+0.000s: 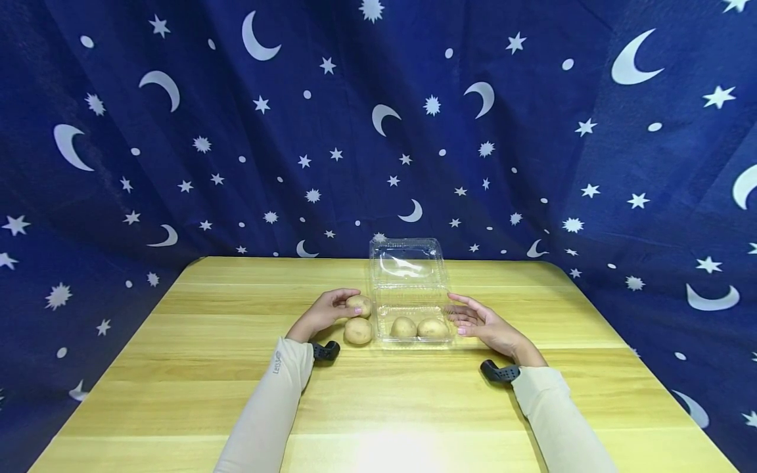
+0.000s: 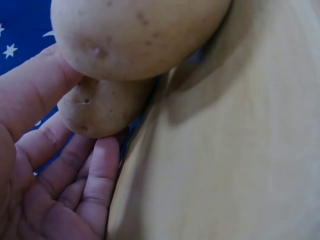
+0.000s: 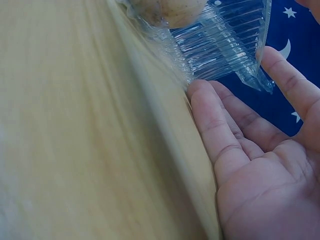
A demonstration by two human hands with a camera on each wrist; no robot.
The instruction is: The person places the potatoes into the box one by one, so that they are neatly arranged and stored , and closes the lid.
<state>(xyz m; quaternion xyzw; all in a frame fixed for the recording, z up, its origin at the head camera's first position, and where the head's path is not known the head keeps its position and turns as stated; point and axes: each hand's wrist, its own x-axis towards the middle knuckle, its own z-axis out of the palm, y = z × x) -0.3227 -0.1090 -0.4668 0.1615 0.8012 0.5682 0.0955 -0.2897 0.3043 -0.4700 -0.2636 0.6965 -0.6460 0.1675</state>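
Observation:
My left hand (image 1: 324, 314) holds a potato (image 1: 359, 305) just left of a clear plastic clamshell box (image 1: 409, 297), thumb on the near side and fingers around the far side. A second potato (image 1: 358, 331) lies on the table in front of it; in the left wrist view this nearer potato (image 2: 135, 35) partly covers the held potato (image 2: 102, 110). The box stands with its lid raised at the back. Inside its tray sit two potatoes, one at left (image 1: 403, 327) and one at right (image 1: 433, 328). My right hand (image 1: 487, 328) touches the tray's right side with loosely extended fingertips (image 3: 202, 92).
The wooden table (image 1: 390, 401) reaches back to a dark blue curtain (image 1: 355, 131) with moons and stars. Each wrist wears a black strap with a small camera, one at left (image 1: 325, 351) and one at right (image 1: 499, 372).

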